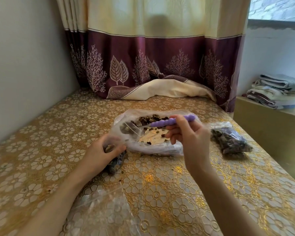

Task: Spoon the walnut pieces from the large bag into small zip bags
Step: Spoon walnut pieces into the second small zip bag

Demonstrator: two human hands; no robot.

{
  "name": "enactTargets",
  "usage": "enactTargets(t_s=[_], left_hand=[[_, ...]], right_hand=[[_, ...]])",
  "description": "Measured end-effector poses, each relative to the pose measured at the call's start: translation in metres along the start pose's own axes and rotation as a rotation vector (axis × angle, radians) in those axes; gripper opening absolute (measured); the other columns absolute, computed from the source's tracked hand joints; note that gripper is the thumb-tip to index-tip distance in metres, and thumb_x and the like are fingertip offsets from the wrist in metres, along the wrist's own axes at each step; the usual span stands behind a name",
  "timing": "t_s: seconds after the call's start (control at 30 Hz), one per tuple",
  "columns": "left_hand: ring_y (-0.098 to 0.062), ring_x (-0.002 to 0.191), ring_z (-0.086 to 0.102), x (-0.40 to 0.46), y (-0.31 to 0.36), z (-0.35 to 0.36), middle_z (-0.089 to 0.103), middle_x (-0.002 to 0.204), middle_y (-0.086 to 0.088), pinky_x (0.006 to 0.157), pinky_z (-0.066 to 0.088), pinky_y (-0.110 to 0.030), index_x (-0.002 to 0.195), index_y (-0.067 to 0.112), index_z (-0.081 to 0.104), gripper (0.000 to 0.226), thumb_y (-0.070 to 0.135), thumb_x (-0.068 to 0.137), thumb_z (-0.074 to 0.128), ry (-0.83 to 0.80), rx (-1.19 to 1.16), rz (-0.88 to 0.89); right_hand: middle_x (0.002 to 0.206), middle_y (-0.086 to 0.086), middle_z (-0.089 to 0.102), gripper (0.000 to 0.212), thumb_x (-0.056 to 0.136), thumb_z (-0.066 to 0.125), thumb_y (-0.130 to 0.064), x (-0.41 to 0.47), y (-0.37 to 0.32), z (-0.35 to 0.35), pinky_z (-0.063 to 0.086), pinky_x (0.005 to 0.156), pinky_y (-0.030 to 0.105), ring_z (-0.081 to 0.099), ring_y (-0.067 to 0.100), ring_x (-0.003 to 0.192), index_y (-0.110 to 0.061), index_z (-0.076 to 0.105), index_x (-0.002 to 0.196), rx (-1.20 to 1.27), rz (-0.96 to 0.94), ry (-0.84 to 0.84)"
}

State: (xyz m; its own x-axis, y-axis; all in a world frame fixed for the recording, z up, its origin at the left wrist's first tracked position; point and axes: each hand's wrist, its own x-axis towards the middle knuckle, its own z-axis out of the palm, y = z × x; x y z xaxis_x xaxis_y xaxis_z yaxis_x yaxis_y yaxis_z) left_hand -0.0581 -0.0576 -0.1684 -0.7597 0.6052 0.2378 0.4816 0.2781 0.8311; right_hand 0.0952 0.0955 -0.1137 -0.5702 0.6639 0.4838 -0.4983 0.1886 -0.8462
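Two busy hands: right hand [187,133] gripping purple spoon [172,121] over large bag [153,147], left hand [102,152] clutching small zip bag [116,162].

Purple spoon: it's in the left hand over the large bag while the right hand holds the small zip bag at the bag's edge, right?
Not quite: the hands are swapped. In the head view the right hand holds the purple spoon over the large bag, while the left hand holds the small zip bag at its edge.

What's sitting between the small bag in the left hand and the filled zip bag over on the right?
In the head view, the large open bag of walnut pieces lies between them, with the right hand holding the purple spoon over it.
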Motion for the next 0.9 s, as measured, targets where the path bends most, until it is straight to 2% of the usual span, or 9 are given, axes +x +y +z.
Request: enactTargets(t_s=[0.17,0.3,0.43,0.6,0.67,0.77,0.83,0.9], left_hand=[[0.009,0.083,0.05,-0.003,0.008,0.002,0.055,0.09,0.022,0.064,0.034,-0.013,0.097,0.041,0.047,0.047,0.052,0.055,0.064,-0.023,-0.03,-0.011],[0.009,0.081,0.051,-0.004,0.01,0.002,0.056,0.09,0.021,0.062,0.034,-0.011,0.097,0.036,0.051,0.046,0.051,0.056,0.064,-0.012,-0.037,-0.02],[0.01,0.08,0.049,-0.004,0.008,0.001,0.053,0.089,0.023,0.061,0.034,-0.01,0.093,0.033,0.055,0.037,0.05,0.06,0.061,0.001,-0.012,0.002],[0.01,0.082,0.049,-0.002,0.007,0.001,0.054,0.089,0.024,0.063,0.037,-0.012,0.092,0.032,0.06,0.034,0.051,0.063,0.057,0.041,-0.021,0.032],[0.009,0.082,0.05,-0.001,0.005,0.0,0.056,0.088,0.024,0.064,0.036,-0.012,0.092,0.03,0.062,0.034,0.051,0.065,0.057,0.078,-0.013,0.042],[-0.005,0.085,0.056,-0.001,0.002,-0.001,0.061,0.092,0.012,0.066,0.04,-0.016,0.1,0.021,0.065,0.044,0.05,0.069,0.057,0.126,-0.065,0.012],[-0.001,0.085,0.056,-0.002,0.003,-0.003,0.062,0.092,0.012,0.065,0.041,-0.013,0.097,0.023,0.065,0.039,0.049,0.069,0.058,0.161,-0.137,0.005],[0.006,0.083,0.053,-0.003,0.004,-0.003,0.06,0.088,0.017,0.06,0.04,-0.009,0.088,0.032,0.062,0.027,0.049,0.067,0.059,0.195,-0.191,-0.008]], right_hand=[[0.071,-0.003,0.073,0.015,0.089,0.047,-0.006,-0.007,0.009,0.008,0.047,0.049,0.022,0.059,0.017,0.058,-0.001,0.061,0.09,-0.042,-0.033,-0.182],[0.069,0.003,0.071,0.018,0.081,0.048,-0.007,-0.004,0.008,0.003,0.048,0.051,0.023,0.06,0.017,0.059,-0.004,0.064,0.088,-0.027,-0.016,-0.191],[0.069,0.006,0.07,0.016,0.09,0.048,0.0,0.0,0.01,0.0,0.046,0.049,0.021,0.057,0.015,0.056,-0.001,0.064,0.087,0.065,0.01,-0.102],[0.057,0.002,0.064,0.019,0.094,0.049,-0.008,0.008,0.015,-0.013,0.045,0.045,0.017,0.057,0.01,0.05,-0.005,0.064,0.084,0.143,0.104,0.211],[0.057,0.001,0.067,0.022,0.095,0.05,-0.01,0.011,0.019,-0.019,0.044,0.044,0.016,0.056,0.007,0.048,-0.009,0.064,0.078,0.048,0.084,0.271],[0.071,0.005,0.073,0.027,0.096,0.05,-0.014,0.012,0.026,-0.022,0.044,0.047,0.019,0.056,0.01,0.051,-0.012,0.062,0.072,-0.199,0.048,0.237],[0.072,0.004,0.073,0.028,0.096,0.051,-0.017,0.011,0.031,-0.022,0.045,0.049,0.023,0.059,0.011,0.052,-0.015,0.062,0.07,-0.334,0.033,0.211],[0.072,0.003,0.073,0.027,0.095,0.052,-0.017,0.011,0.035,-0.02,0.046,0.049,0.025,0.06,0.01,0.052,-0.014,0.064,0.072,-0.391,0.041,0.161]])
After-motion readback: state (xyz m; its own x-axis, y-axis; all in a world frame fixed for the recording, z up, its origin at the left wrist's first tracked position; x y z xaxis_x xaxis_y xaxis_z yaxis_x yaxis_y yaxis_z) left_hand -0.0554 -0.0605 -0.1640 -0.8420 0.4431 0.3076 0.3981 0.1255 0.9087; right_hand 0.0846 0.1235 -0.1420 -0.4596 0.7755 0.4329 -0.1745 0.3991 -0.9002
